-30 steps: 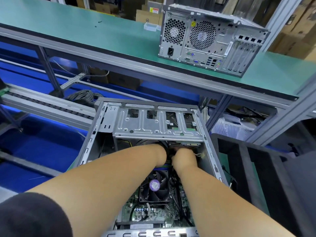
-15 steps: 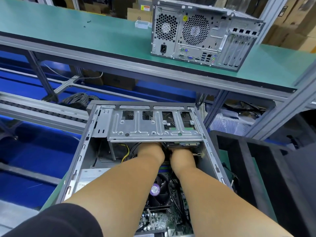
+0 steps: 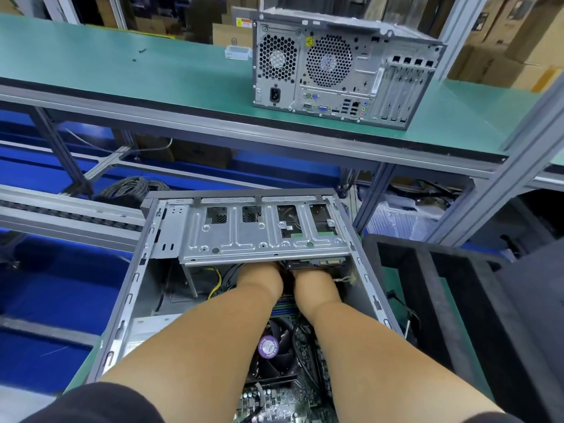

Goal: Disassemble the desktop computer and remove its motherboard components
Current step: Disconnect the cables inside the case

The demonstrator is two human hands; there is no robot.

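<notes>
An open grey desktop case (image 3: 134, 288) lies on its side in front of me. Inside it I see the motherboard (image 3: 274, 398) with a black CPU fan (image 3: 270, 349) bearing a purple sticker. A silver drive cage (image 3: 244, 236) spans the far end, with a drive's edge (image 3: 317, 263) showing under its right side. Both arms reach in under the cage. My left hand (image 3: 259, 277) and my right hand (image 3: 314, 283) lie side by side, and the cage hides their fingers.
A second closed computer tower (image 3: 341, 68) stands on the green upper shelf (image 3: 122, 74), rear panel toward me. A black foam-lined bin (image 3: 442, 300) sits right of the case. A coil of grey cable (image 3: 134, 186) and a conveyor rail (image 3: 61, 212) lie at the left.
The view has tilted down and closer. Both hands stay under the drive cage and have reached slightly further in; yellow wires beside the left wrist are now in view.
</notes>
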